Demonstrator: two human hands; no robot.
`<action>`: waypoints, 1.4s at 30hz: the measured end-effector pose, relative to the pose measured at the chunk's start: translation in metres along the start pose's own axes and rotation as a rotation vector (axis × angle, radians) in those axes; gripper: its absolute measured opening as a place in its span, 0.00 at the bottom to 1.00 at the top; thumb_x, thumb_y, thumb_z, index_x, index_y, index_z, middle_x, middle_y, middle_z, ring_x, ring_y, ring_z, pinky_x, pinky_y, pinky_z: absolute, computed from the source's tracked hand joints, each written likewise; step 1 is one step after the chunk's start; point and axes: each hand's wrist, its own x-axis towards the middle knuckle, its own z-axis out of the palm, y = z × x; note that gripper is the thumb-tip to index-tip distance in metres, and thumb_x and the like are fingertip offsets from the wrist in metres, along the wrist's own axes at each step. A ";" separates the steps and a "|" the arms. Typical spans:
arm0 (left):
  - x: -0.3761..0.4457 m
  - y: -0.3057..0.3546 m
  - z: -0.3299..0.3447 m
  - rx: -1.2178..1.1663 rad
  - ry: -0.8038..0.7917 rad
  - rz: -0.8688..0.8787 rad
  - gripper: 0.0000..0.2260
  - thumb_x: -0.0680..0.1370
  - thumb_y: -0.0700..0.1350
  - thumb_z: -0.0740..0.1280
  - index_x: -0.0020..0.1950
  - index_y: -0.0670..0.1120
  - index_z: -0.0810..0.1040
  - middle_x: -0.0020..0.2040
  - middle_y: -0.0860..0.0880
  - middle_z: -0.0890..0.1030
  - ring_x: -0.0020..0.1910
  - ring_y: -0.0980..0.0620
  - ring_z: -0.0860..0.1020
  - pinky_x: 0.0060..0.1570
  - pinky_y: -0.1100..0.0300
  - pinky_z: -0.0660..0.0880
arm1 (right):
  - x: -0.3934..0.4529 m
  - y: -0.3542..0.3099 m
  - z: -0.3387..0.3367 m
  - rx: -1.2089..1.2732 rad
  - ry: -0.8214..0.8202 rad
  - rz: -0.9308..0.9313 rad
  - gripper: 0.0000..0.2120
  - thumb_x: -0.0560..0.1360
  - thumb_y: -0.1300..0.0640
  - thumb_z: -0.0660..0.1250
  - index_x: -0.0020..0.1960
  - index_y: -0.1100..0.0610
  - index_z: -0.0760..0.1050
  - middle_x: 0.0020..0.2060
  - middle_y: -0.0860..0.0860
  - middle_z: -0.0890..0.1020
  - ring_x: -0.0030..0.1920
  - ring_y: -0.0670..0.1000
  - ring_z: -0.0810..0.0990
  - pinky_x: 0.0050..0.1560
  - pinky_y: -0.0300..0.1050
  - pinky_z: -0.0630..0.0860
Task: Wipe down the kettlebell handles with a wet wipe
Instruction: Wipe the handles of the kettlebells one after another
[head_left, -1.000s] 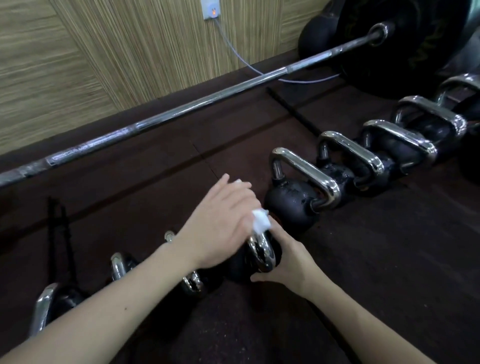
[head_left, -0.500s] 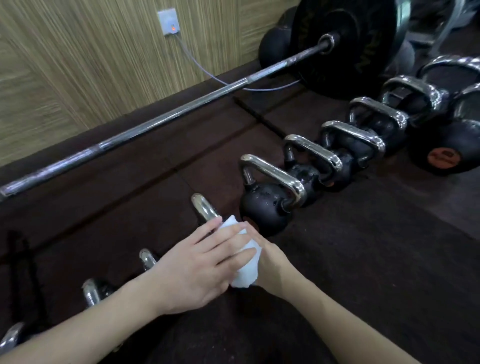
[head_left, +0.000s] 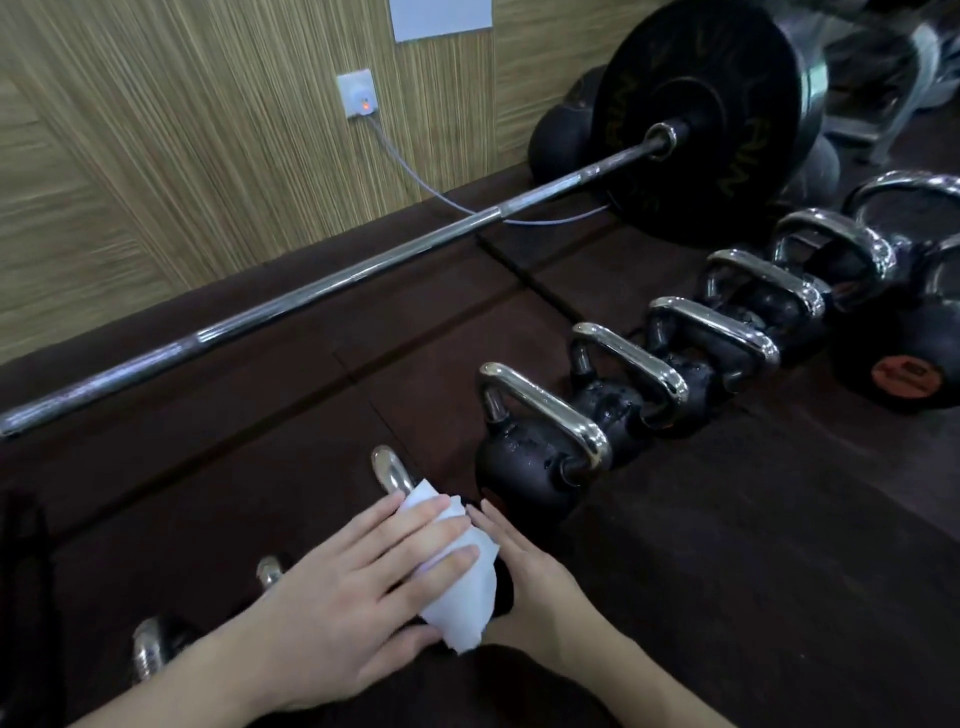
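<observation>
A row of black kettlebells with chrome handles runs from bottom left to upper right on the dark rubber floor. My left hand (head_left: 358, 597) presses a white wet wipe (head_left: 462, 587) wrapped over the chrome handle (head_left: 390, 474) of one small kettlebell; only the handle's far end shows. My right hand (head_left: 530, 577) rests against that kettlebell's right side, its body almost hidden. The adjacent kettlebell (head_left: 524, 475), to the right, stands untouched with its handle (head_left: 545, 405) bare.
A long barbell (head_left: 332, 291) with a black plate (head_left: 701, 119) lies behind the row along the wood-panel wall. A cable (head_left: 415, 182) runs from a wall socket. Bigger kettlebells (head_left: 904, 358) stand at the right. Two small chrome handles (head_left: 148, 649) show at bottom left.
My left hand has slid the wipe along the handle toward me, covering its near end. The view has swung left and up, showing more of the barbell plate.
</observation>
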 end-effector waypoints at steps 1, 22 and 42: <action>0.000 -0.004 0.001 0.010 0.012 -0.006 0.23 0.85 0.54 0.61 0.78 0.45 0.70 0.79 0.45 0.69 0.80 0.44 0.64 0.78 0.43 0.61 | -0.001 0.002 -0.002 -0.001 -0.003 0.002 0.57 0.61 0.36 0.79 0.80 0.34 0.49 0.80 0.30 0.51 0.78 0.32 0.54 0.74 0.43 0.68; 0.180 -0.061 0.009 -0.563 -0.017 -1.106 0.19 0.87 0.43 0.53 0.76 0.38 0.70 0.77 0.36 0.70 0.74 0.35 0.69 0.72 0.48 0.65 | 0.037 0.062 -0.100 0.106 0.223 0.210 0.40 0.58 0.46 0.86 0.67 0.40 0.74 0.61 0.34 0.80 0.65 0.37 0.76 0.70 0.47 0.74; 0.200 -0.048 0.059 -0.049 -0.247 0.071 0.20 0.85 0.56 0.53 0.73 0.49 0.71 0.63 0.52 0.77 0.65 0.50 0.75 0.78 0.47 0.58 | 0.054 0.093 -0.086 0.162 0.239 0.323 0.37 0.54 0.36 0.84 0.60 0.42 0.78 0.51 0.39 0.84 0.55 0.39 0.82 0.56 0.42 0.81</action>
